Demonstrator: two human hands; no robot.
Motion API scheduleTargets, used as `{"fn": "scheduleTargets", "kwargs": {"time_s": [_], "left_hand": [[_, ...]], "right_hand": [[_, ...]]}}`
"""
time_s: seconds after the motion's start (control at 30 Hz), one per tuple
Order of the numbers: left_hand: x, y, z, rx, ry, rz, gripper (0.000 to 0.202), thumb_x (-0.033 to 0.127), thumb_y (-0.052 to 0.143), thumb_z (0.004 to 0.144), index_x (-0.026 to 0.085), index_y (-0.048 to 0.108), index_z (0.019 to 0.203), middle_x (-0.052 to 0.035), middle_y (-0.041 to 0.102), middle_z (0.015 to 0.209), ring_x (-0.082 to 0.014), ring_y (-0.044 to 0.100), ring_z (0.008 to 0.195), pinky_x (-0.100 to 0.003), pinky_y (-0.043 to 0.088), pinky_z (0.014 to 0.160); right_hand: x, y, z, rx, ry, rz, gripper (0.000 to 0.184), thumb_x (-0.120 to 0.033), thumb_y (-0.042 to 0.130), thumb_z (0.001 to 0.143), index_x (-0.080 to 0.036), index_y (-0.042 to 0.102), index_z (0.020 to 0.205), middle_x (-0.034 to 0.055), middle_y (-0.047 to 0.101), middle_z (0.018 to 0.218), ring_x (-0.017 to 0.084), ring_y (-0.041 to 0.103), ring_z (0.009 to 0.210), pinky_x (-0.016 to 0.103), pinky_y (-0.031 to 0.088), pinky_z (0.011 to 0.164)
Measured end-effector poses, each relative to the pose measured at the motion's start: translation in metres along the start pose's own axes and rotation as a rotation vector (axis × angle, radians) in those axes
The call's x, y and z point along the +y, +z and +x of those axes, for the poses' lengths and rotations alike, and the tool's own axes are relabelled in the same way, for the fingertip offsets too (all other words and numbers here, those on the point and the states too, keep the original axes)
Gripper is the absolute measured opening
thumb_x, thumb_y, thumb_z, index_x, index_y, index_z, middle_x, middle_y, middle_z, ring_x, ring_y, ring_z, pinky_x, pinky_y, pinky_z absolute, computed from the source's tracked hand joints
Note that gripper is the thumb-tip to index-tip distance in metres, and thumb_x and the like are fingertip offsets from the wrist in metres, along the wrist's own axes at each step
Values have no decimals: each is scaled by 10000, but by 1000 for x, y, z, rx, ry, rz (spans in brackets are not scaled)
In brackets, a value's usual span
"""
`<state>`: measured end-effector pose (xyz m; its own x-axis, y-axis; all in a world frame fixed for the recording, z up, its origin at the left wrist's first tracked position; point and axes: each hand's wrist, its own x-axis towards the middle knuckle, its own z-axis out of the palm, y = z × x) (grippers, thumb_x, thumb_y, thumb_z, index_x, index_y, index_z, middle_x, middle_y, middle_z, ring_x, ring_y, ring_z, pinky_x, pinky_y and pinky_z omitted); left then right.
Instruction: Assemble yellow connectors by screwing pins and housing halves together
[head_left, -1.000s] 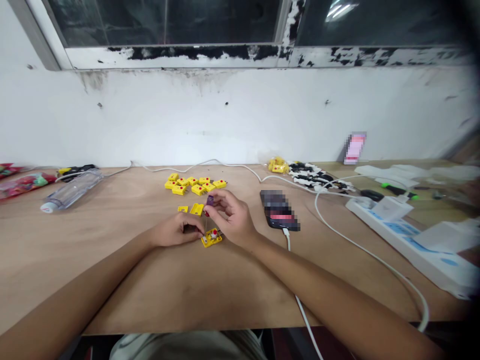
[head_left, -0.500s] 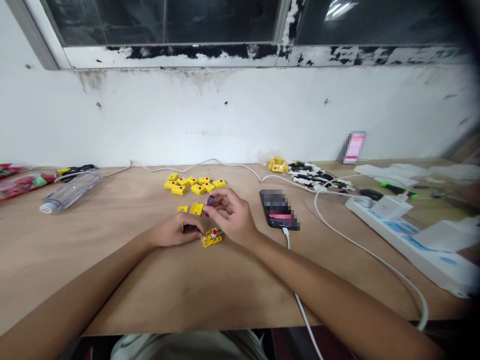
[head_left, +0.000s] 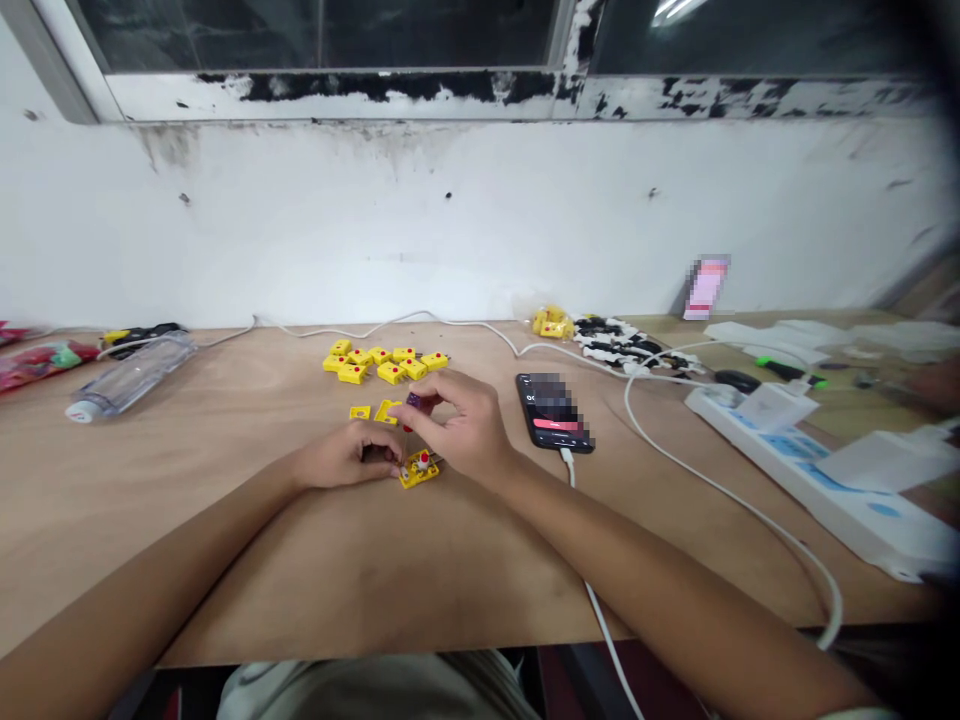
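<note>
An open yellow plastic case [head_left: 420, 470] lies on the table, with a red button on a white part and other small parts inside it. At its left edge the fingers of my left hand [head_left: 349, 455] are closed, pinching the case's corner. My right hand [head_left: 461, 420] grips a small screwdriver by its purple handle [head_left: 412, 400]. The screwdriver stands nearly upright, its thin shaft pointing down at the case's left end; the tip is too small to make out. Just behind the hands lie a yellow cover [head_left: 360, 412] and another yellow shell [head_left: 387, 411].
Several closed yellow cases with red buttons [head_left: 390, 372] sit farther back. To the right are a phone [head_left: 551, 415] on a white cable and a power strip [head_left: 810, 480] with chargers. A clear bottle [head_left: 135, 380] lies at the left. Bagged yellow parts [head_left: 553, 322] lie near the wall.
My right hand and the screwdriver handle have dipped slightly towards the case, and the fingers have shifted round the handle. The left hand keeps its place on the case. The view has shifted a little.
</note>
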<state>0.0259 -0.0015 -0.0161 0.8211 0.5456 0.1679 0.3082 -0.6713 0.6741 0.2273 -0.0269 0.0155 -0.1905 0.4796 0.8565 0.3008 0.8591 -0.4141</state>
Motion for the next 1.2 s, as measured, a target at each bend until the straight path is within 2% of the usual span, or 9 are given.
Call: {"fn": "scheduleTargets", "kwargs": {"time_s": [0.2,0.3,0.6,0.73,0.87,1.0,1.1,1.2], "left_hand": [[5,1,0,-20,-47,-6,141,254,584,900,134,658,912,-59,669,871,-159,607,801,-253,490,726],[6,1,0,-26,-51,13,131,232,584,891,133,662,929,-62,674,886,-165,614,815,-259,495,739],[1,2,-1,-1,3,-3,127,231,592,893,138,663,944,-67,693,910,-165,635,826,-257,506,745],[-1,2,-2,-4,-4,-8,139,234,587,899,133,664,956,-71,689,926,-166,632,837,-261,502,755],[1,3,-1,-1,-14,-7,108,205,585,886,135,656,927,-60,677,912,-157,618,823,-251,492,740],[5,2,0,6,-21,10,87,188,587,866,134,651,888,-54,678,870,-155,615,790,-247,485,712],[6,2,0,13,-23,4,90,184,596,855,130,655,895,-66,691,882,-166,626,812,-259,492,731],[5,2,0,10,-21,-5,94,188,608,856,133,666,907,-69,698,892,-163,627,806,-257,494,730]], "right_hand": [[0,-1,5,-56,156,150,233,-257,712,797,-184,536,663,-28,575,632,99,554,601,229,457,559],[-1,-1,5,-58,186,171,235,-272,703,798,-184,533,662,-28,571,623,99,547,598,229,451,561],[-7,6,3,5,113,-18,297,-271,713,791,-199,475,627,-36,511,589,90,451,554,231,399,539],[-8,4,4,-9,109,0,281,-259,710,796,-191,494,630,-39,523,592,86,458,553,228,396,546],[-3,-1,5,-66,189,136,252,-285,718,797,-182,540,651,-30,575,616,93,521,577,226,427,547],[2,-5,5,-149,299,330,168,-309,742,781,-177,638,777,3,667,724,122,618,653,256,515,615],[2,-8,9,-246,304,422,137,-283,730,793,-186,695,882,24,714,850,130,657,725,277,555,687],[2,-12,16,-365,268,386,93,-237,651,850,-192,716,899,11,713,837,122,658,732,270,554,700]]}}
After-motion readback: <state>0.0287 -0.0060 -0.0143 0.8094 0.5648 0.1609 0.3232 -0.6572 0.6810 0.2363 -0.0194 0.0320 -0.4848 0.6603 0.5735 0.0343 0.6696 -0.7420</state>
